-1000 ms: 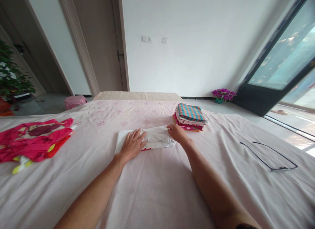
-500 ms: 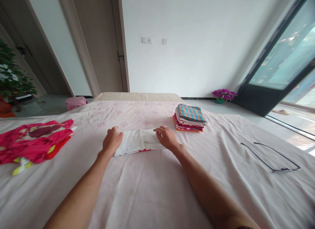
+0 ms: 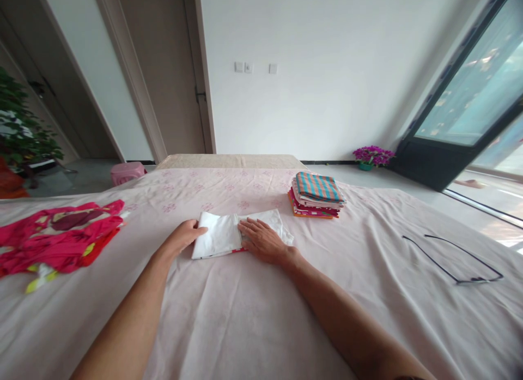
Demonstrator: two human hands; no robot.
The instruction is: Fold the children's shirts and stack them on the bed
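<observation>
A white folded garment (image 3: pixel 220 233) lies in front of me on the pale pink sheet (image 3: pixel 245 314), with a bit of red print showing at its near edge. My left hand (image 3: pixel 186 234) grips its left end, thumb on top and fingers underneath, and that end is raised a little. Flat on the garment's middle rests my right hand (image 3: pixel 263 239), fingers stretched out. Just beyond it to the right stands a stack of folded clothes (image 3: pixel 318 197), topped by a blue and orange checked piece.
A heap of red and pink clothes (image 3: pixel 61 233) lies on the left. Eyeglasses (image 3: pixel 457 265) rest at the right. Past the far edge are a pink stool (image 3: pixel 127 173), a potted purple flower (image 3: pixel 371 156) and a wall.
My left hand moved from the garment's top to its left end and took hold of it. My right hand came from the right end to lie flat on the middle.
</observation>
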